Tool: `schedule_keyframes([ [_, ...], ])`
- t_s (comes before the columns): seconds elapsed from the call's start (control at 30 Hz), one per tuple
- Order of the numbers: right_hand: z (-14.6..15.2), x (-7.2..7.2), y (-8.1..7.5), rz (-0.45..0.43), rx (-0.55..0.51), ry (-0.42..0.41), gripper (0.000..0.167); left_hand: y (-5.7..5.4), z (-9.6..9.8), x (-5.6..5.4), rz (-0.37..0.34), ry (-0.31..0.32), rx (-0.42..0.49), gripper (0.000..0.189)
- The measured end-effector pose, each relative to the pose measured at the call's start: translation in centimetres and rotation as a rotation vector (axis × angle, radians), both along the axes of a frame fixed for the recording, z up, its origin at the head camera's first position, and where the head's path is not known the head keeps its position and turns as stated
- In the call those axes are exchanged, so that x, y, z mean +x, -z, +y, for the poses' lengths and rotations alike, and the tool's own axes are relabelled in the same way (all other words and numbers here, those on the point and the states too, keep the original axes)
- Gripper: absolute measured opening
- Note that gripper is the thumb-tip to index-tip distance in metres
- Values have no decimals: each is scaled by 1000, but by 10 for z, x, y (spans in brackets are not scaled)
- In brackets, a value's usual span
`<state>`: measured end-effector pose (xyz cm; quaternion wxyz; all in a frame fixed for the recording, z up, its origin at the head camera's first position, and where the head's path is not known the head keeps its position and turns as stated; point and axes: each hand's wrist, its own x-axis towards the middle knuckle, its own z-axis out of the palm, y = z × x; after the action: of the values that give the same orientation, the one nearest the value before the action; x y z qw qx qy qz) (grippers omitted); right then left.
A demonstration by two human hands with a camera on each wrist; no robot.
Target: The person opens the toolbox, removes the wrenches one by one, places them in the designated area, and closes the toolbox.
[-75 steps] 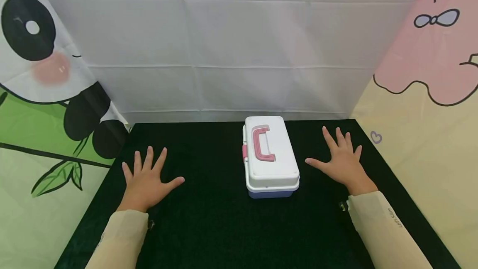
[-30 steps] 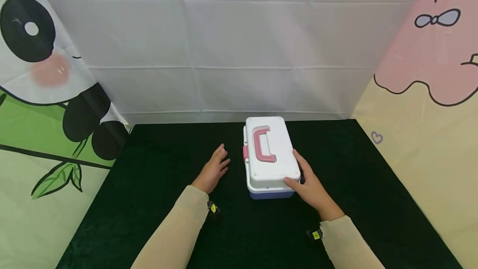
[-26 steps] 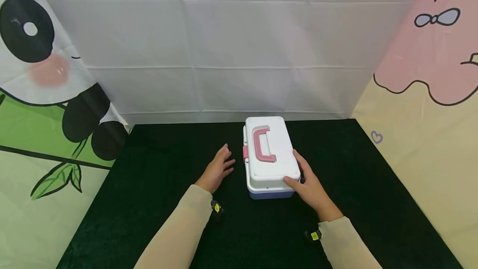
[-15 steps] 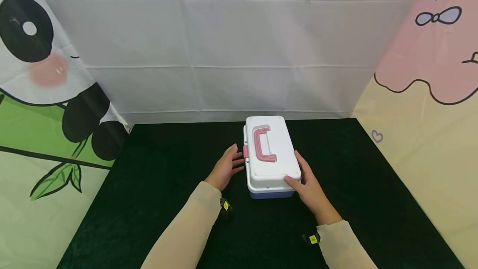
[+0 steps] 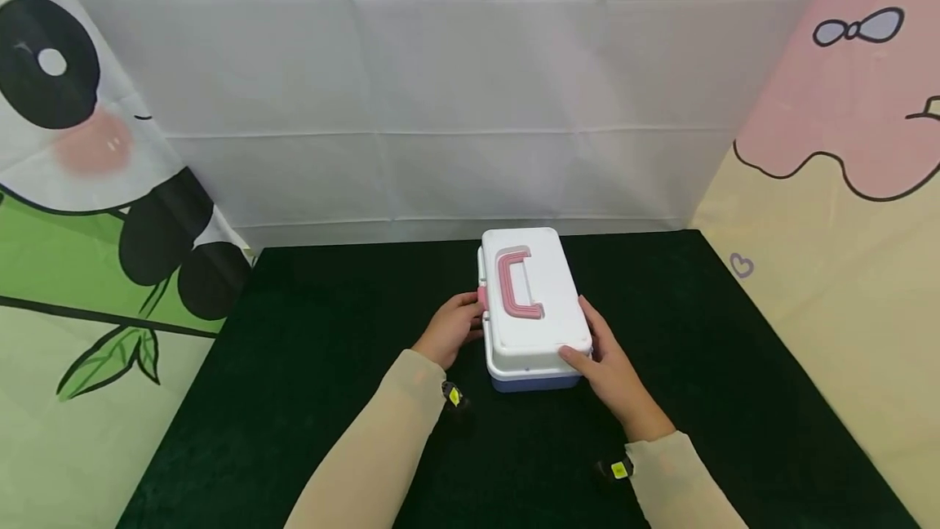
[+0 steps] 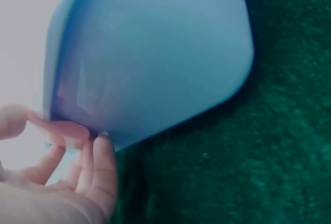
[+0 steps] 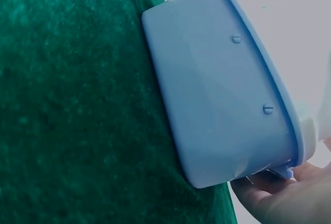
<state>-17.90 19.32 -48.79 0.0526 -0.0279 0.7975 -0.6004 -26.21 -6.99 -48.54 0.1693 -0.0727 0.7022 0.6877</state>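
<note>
A storage box (image 5: 539,337) with a white lid, a blue base and a folded pink handle (image 5: 508,284) on top stands with its lid down. My left hand (image 5: 450,331) is at its left side, thumb and fingers about the pink latch (image 5: 481,298). Up close in the left wrist view, the thumb lies on one side of the latch (image 6: 64,128) and the fingertips on the other, against the blue wall. My right hand (image 5: 617,374) grips the near right corner, thumb over the lid's front edge. The right wrist view shows its fingers curling at the rim (image 7: 295,131).
Dark green cloth (image 5: 330,300) covers the table under the box. Behind it hangs a white curtain (image 5: 470,104). A panda-print sheet (image 5: 88,268) flanks the left, a pink and yellow printed sheet (image 5: 822,284) the right.
Both hands came in from lying spread on the table. The right took the box's near right corner first; the left then moved right onto the latch. The box has stayed put.
</note>
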Motion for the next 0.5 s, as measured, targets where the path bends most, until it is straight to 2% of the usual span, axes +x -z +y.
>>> schedule_keyframes([
  [0.27,0,-1,0,6,-21,-8,89,-1,3,-4,19,-7,-10,50],
  [0.5,-2,-2,3,14,-23,-9,91,-11,3,-1,3,-7,-57,49],
])
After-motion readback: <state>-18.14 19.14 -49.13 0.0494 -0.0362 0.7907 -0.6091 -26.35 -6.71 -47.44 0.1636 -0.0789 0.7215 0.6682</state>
